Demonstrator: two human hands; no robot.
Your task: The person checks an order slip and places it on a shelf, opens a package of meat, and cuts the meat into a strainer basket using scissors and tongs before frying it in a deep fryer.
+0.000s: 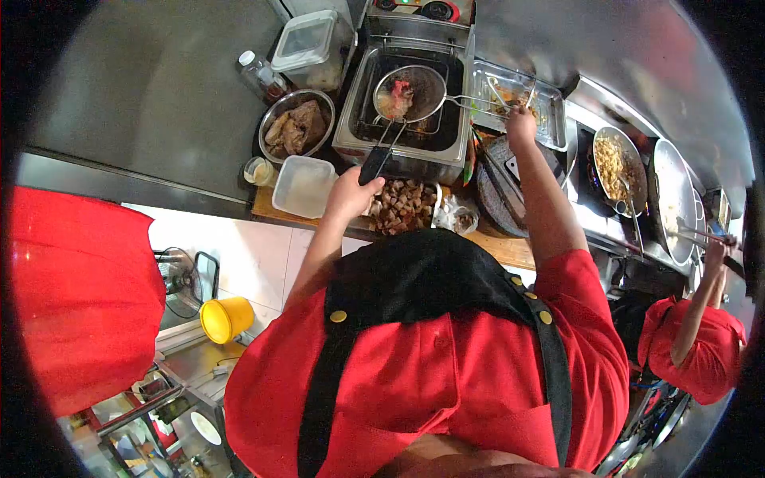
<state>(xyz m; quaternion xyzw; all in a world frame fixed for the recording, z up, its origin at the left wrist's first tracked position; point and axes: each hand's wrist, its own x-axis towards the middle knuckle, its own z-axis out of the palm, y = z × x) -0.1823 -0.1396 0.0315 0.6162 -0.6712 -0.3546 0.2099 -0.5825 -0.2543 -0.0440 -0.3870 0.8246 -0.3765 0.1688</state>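
Observation:
My left hand [356,193] is closed around the black handle [374,165] of a fryer basket that reaches into the steel deep fryer [398,154]. Over the fryer is a round mesh strainer [426,90] with some reddish food [401,95] in it. The strainer's wire handle runs right to my right hand [521,125], which is closed on it at the edge of a steel tray [555,119] with food scraps. Just right of my left hand lies a container of diced brown meat [405,207].
On the left stand a bowl of meat [296,127], a clear tub [304,187], a lidded container [305,40] and a bottle [259,73]. A round board [498,191] and two woks [617,163] are to the right. Beside them a co-worker [689,342] holds a utensil. Another person's red clothing [84,295] shows left.

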